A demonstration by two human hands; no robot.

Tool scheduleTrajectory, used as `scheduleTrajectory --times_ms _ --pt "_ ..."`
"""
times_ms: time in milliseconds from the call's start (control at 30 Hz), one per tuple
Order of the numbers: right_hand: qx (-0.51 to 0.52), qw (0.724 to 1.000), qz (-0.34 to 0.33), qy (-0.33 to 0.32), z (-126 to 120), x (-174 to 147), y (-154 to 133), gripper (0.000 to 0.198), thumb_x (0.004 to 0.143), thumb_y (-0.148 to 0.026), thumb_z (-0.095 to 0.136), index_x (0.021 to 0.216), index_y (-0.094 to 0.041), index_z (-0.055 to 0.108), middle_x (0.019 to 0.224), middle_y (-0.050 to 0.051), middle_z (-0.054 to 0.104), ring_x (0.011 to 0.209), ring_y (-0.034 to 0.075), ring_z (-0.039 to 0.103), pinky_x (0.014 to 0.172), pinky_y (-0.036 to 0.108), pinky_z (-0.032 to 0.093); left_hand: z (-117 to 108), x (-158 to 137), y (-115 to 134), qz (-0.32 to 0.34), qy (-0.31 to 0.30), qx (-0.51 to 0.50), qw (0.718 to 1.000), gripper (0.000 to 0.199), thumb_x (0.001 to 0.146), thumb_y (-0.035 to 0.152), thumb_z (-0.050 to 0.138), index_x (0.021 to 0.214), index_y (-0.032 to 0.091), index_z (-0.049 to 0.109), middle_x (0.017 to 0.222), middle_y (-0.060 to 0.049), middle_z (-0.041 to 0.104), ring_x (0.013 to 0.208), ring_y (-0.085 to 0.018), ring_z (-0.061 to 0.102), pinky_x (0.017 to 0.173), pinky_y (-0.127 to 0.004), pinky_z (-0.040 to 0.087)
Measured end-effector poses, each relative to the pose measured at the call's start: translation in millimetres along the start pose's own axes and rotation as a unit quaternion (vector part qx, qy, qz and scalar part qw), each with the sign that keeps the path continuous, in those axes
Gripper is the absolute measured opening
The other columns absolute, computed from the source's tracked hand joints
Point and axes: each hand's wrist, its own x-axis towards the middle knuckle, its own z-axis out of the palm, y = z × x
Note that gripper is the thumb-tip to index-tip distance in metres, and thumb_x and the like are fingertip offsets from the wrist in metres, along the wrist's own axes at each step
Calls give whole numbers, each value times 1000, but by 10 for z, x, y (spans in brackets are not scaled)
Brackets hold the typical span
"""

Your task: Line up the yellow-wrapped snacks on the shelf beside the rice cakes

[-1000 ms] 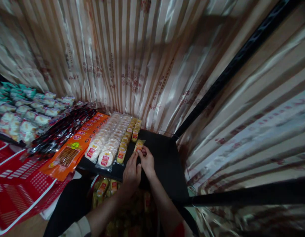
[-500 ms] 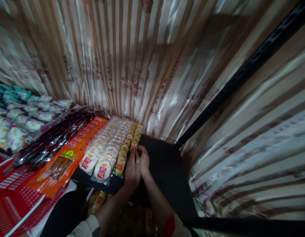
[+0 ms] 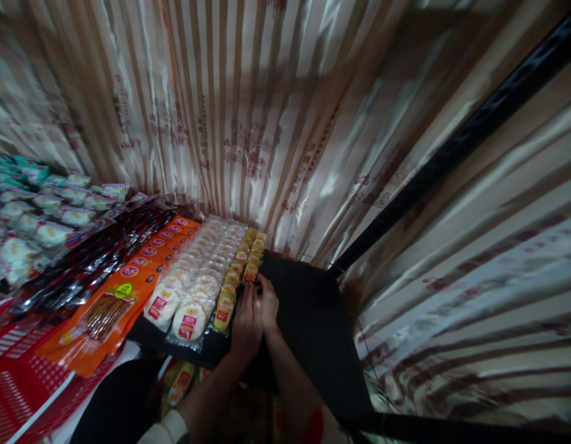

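Observation:
My left hand (image 3: pixel 245 322) and my right hand (image 3: pixel 268 303) are pressed side by side on a black shelf (image 3: pixel 308 314). Their fingertips rest on a small yellow snack packet (image 3: pixel 250 272) at the near end of a short second row. To its left runs a longer row of the same yellow packets (image 3: pixel 226 302). Both hands touch the packet; the fingers hide part of it. Left of the yellow rows lie rows of round white cakes (image 3: pixel 189 319) in clear wrappers.
Orange snack bags (image 3: pixel 107 305) and dark glossy packets (image 3: pixel 89 265) lie further left, with white-and-green packets (image 3: pixel 31 216) beyond. A red basket (image 3: pixel 17 376) sits at lower left. Striped satin curtains (image 3: pixel 248 111) back the shelf. More yellow packets (image 3: pixel 181 382) lie below the shelf edge.
The packet held up in my right hand a second ago now lies on the shelf in the short row. Both hands moved forward and closed together on it.

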Motion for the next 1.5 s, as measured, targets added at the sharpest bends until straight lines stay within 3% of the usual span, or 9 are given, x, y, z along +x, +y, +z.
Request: scheduleTrajectory --times_ms 300,433,600,833,1000,1100,1267,1400,1500 --pt "66 998 7 -13 -37 18 11 41 74 -26 49 113 -19 58 106 6 61 75 14 61 70 26 50 -29 -12 -4 11 8 -4 1000 47 91 28 25 131 8 40 138 -15 41 130 -21 35 110 -39 26" --pt "147 989 24 12 -71 -41 26 43 72 -31 51 110 -13 59 106 11 61 80 17 62 74 29 51 -53 -40 10 13 28 -18 999 46 91 31 25 128 10 44 135 -14 45 127 -20 38 108 -39 29" --pt "178 983 24 39 -132 -246 67 40 72 -34 49 103 -13 62 105 13 63 85 18 63 77 31 51 -138 -114 87 11 9 -19 1000 42 90 30 27 118 11 52 125 -14 54 119 -20 47 104 -40 36" --pt "150 987 25 51 -318 -817 -38 29 74 -31 47 90 -16 67 94 10 66 86 19 62 80 31 50 -341 -551 176 49 3 -6 999 36 88 24 28 107 15 58 108 -12 63 105 -20 56 95 -40 44" --pt "126 991 -17 44 -444 -1438 -180 28 79 -25 43 90 -17 66 94 8 67 89 17 61 82 29 48 -643 -1108 177 82 -12 -37 996 33 87 19 29 103 16 57 106 -10 60 102 -17 56 91 -35 46" --pt "94 995 -43 8 -455 -1842 -187 28 81 -23 40 89 -19 67 92 6 67 88 16 61 83 28 47 -842 -1467 69 73 -52 -43 995 30 87 22 31 99 18 58 103 -9 60 99 -17 56 90 -36 46" --pt "24 993 -35 -107 -285 -2305 -43 31 79 -18 39 92 -20 67 95 6 67 91 17 60 85 31 46 -1044 -1786 -275 -7 -118 17 993 28 82 15 33 89 18 60 101 -8 60 97 -18 56 90 -33 45" --pt "-18 984 -10 -176 -47 -2395 66 35 73 -13 42 99 -17 66 99 8 68 94 19 60 87 33 45 -1125 -1705 -491 -157 -151 102 971 29 73 6 41 94 14 61 109 -11 58 106 -19 53 96 -30 38" --pt "-33 980 7 -196 91 -2375 78 38 72 -12 44 103 -18 65 100 8 68 96 20 60 89 33 44 -1126 -1556 -602 -237 -152 109 953 31 72 6 45 99 11 60 112 -13 59 110 -19 52 97 -28 35"
